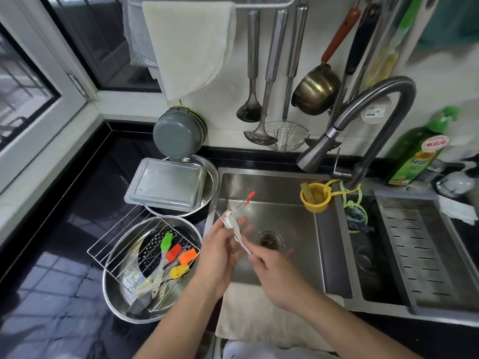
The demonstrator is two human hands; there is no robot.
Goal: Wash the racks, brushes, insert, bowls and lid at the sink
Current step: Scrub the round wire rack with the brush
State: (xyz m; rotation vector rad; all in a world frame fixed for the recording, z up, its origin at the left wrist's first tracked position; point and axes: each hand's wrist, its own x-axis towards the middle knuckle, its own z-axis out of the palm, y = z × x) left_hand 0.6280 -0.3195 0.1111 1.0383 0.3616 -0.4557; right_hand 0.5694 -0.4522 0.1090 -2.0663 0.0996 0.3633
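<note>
Sink [272, 187]: both hands grip wire rack [237, 212] (red-tipped); faucet [318, 151] overhead.

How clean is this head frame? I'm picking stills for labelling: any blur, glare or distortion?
Head view: strong wide-angle bending at the window frame and faucet; both hands, left and right, slightly motion-blurred; window glare on the black counter; the top right corner is smeared.

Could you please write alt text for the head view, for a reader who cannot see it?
Over a steel sink, a person's left hand and right hand hold a white-handled wire tool with red tips. On the dark counter to the left, a steel bowl holds a wire rack and coloured brushes.
</note>
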